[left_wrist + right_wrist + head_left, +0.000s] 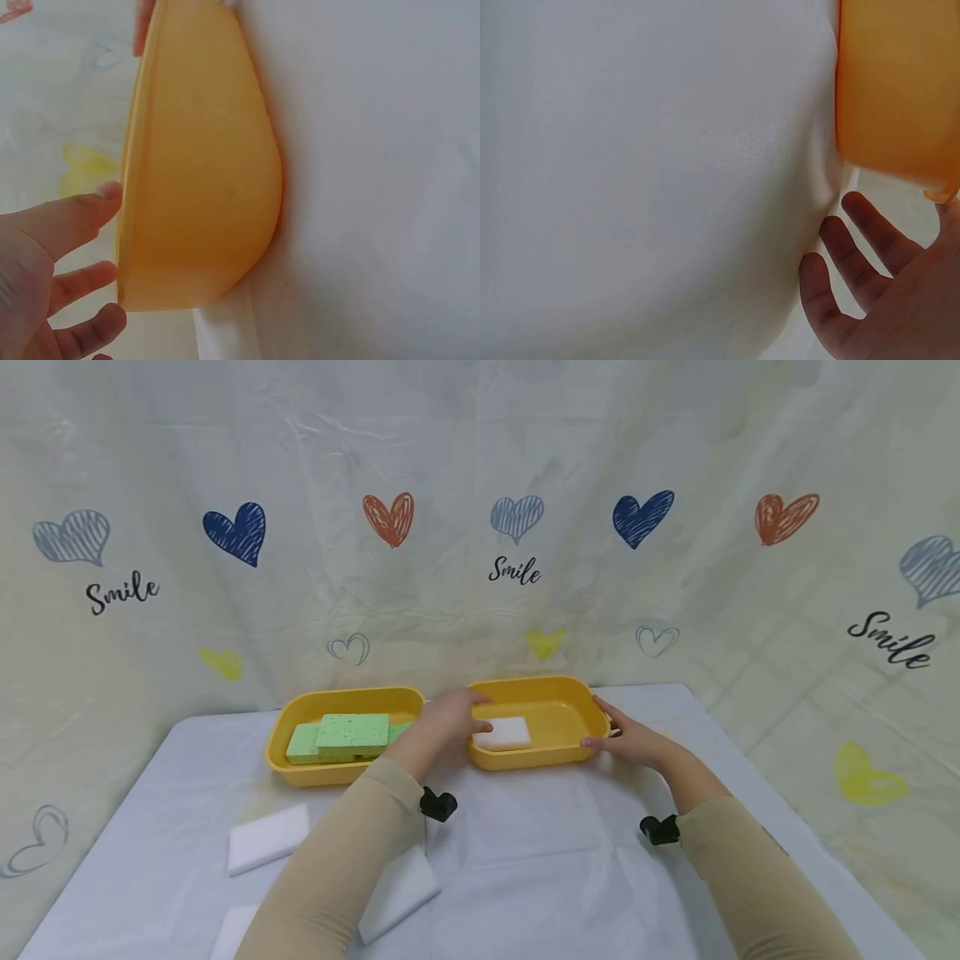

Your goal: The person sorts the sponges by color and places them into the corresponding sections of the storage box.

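Left hand [450, 715] and right hand [636, 740], fingers apart, flank the rightmost yellow tray [542, 758].

Off-wht backdrop [450, 452] w/ blue, red & yellow hearts [636, 522] + "Smile" txt [514, 570] behind wht-covered tbl [532, 860].

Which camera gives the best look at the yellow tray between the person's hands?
The head view: it looks into the yellow tray, where a white block lies. The left wrist view shows just its outside, beside the left hand; the right wrist view, only a cut-off part near the right hand.
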Tool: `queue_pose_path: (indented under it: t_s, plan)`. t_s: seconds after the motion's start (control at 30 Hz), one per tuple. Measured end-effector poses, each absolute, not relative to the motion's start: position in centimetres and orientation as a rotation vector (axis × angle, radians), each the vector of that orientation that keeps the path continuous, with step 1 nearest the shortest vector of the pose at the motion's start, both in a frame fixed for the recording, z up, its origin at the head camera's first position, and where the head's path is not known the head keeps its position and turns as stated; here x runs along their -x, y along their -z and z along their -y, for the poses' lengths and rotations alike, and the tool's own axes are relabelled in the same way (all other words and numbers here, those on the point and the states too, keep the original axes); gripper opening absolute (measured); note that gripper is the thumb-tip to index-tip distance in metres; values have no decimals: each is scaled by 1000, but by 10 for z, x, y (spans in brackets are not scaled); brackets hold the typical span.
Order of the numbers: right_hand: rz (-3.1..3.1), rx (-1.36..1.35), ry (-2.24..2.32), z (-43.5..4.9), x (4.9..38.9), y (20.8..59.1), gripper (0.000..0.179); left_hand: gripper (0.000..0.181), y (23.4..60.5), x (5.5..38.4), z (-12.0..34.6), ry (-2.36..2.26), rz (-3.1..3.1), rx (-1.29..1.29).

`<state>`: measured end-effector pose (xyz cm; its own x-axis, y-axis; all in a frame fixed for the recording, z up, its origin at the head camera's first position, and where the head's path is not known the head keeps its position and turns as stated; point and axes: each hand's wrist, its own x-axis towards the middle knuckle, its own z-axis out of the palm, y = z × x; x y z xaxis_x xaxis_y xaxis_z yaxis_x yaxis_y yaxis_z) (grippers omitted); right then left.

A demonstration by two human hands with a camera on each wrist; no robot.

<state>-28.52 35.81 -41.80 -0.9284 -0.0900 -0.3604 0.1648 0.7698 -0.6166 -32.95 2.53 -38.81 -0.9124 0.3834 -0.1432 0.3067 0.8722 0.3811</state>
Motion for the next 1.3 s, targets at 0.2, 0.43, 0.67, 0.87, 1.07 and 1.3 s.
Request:
queue_pose_path:
  t_s: [0.2,0.43,0.67,0.87,1.07,1.3]
  plan:
    - [-2587,-51,943,-357,285,418,108,56,385,326,-18,-585,-2878,-552]
    - [-2593,-50,932,-359,286,417,107,55,379,318,-10,-649,-2891,-563]
    - [-2584,-56,950,-360,287,417,108,55,374,309,5,-692,-2918,-588]
    - [-2581,-25,951,-360,287,420,107,54,366,296,24,-679,-2939,-587]
    - [-2577,-20,961,-359,288,421,110,54,352,279,46,-675,-2957,-570]
    - [-2573,-31,958,-359,286,419,112,55,341,258,80,-638,-2986,-497]
